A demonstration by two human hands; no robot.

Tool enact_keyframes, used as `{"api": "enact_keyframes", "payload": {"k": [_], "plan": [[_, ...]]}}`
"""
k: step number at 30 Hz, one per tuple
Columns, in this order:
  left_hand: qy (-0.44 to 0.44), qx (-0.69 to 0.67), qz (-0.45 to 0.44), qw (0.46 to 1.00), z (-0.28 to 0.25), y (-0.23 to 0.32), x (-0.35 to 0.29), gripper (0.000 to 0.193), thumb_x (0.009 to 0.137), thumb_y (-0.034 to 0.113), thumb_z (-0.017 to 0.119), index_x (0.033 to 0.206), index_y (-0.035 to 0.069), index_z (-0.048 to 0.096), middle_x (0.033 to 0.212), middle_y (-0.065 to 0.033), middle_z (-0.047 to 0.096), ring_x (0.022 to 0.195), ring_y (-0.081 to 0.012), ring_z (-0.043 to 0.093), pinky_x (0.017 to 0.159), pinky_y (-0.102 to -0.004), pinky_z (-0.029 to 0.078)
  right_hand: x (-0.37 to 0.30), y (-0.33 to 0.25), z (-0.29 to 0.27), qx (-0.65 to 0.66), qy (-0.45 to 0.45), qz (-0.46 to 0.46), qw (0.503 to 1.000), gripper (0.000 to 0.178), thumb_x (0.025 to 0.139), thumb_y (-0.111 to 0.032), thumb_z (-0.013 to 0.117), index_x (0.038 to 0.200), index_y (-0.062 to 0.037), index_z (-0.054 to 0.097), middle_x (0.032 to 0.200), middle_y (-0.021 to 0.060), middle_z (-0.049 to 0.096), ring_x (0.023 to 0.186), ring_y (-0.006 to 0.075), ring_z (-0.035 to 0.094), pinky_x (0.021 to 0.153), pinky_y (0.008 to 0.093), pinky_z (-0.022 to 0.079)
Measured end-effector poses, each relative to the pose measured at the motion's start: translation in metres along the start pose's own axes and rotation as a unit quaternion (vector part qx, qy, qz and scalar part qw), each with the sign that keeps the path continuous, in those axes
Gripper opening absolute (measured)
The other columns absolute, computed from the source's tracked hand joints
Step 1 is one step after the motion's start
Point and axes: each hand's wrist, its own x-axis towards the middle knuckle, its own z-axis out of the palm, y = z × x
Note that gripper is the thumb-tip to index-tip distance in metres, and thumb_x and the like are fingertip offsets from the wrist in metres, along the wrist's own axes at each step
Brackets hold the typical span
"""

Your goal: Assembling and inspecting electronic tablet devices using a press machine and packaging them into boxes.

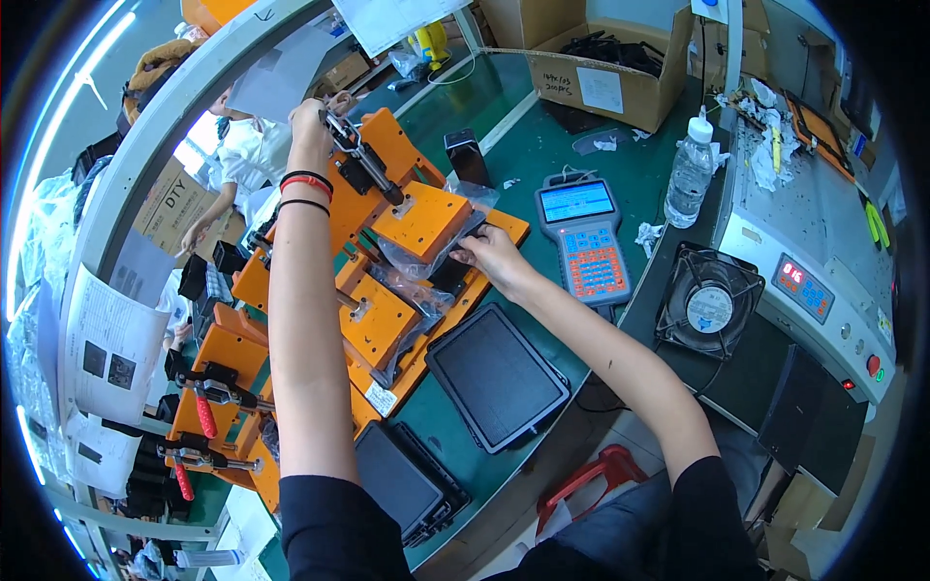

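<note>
My left hand [312,126] is closed around the handle of a metal toggle clamp [360,160] at the far end of an orange press fixture [395,136]. The clamp's plunger rests on an orange block [423,221]. Clear plastic film [412,263] sticks out from under that block. My right hand [494,259] is at the block's right side, its fingers pinching the edge of the film; the fingertips are partly hidden. Nearer to me, a second orange block [380,324] sits in the same fixture, also with film under it. A black tablet-like panel [498,378] lies beside the fixture.
More dark panels [402,474] are stacked nearer me. A handheld keypad device [584,237], a water bottle [690,174] and a fan [707,305] stand to the right. An open carton [605,82] sits at the back. Red-handled clamps [205,416] are at left; co-workers sit beyond the frame.
</note>
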Motion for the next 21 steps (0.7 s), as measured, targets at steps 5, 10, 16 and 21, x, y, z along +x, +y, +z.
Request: {"api": "enact_keyframes", "payload": {"k": [5, 10, 16, 21], "plan": [[0.089, 0.434, 0.138, 0.886, -0.028, 0.026, 0.015, 0.039, 0.072, 0.018, 0.064, 0.094, -0.008, 0.046, 0.086, -0.0167, 0.055, 0.07, -0.027, 0.055, 0.063, -0.0389, 0.045, 0.001, 0.017, 0.013, 0.013, 0.013, -0.005, 1.0, 0.016, 0.081, -0.001, 0.049, 0.096, 0.0065, 0.049, 0.088, 0.0114, 0.057, 0.074, 0.0152, 0.059, 0.063, 0.023, 0.051], [0.193, 0.61, 0.631, 0.438, -0.017, 0.016, -0.063, 0.036, 0.076, 0.012, 0.058, 0.108, 0.002, 0.045, 0.111, -0.0267, 0.046, 0.101, -0.0426, 0.046, 0.085, -0.0461, 0.04, 0.008, 0.023, 0.01, -0.015, 0.01, -0.009, 1.0, 0.015, 0.081, -0.001, 0.05, 0.095, 0.0052, 0.048, 0.089, 0.0116, 0.057, 0.072, 0.0164, 0.059, 0.06, 0.0239, 0.051], [-0.101, 0.654, 0.4, 0.634, -0.053, -0.046, -0.249, 0.015, 0.084, 0.013, 0.047, 0.089, -0.002, 0.049, 0.08, -0.0206, 0.057, 0.069, -0.0347, 0.057, 0.057, -0.0425, 0.046, 0.018, 0.02, -0.022, -0.04, 0.087, 0.022, 0.995, 0.022, 0.078, -0.001, 0.056, 0.094, 0.0033, 0.04, 0.076, 0.0099, 0.056, 0.061, 0.0175, 0.06, 0.053, 0.0253, 0.052], [-0.115, 0.666, 0.311, 0.668, -0.107, -0.067, -0.25, 0.023, 0.087, 0.016, 0.043, 0.088, -0.006, 0.051, 0.081, -0.0238, 0.057, 0.073, -0.039, 0.056, 0.062, -0.045, 0.045, 0.022, 0.033, -0.004, -0.196, 0.196, -0.027, 0.96, 0.011, 0.073, -0.001, 0.059, 0.081, 0.0053, 0.054, 0.08, 0.0122, 0.063, 0.063, 0.0162, 0.064, 0.054, 0.0262, 0.051]]}}
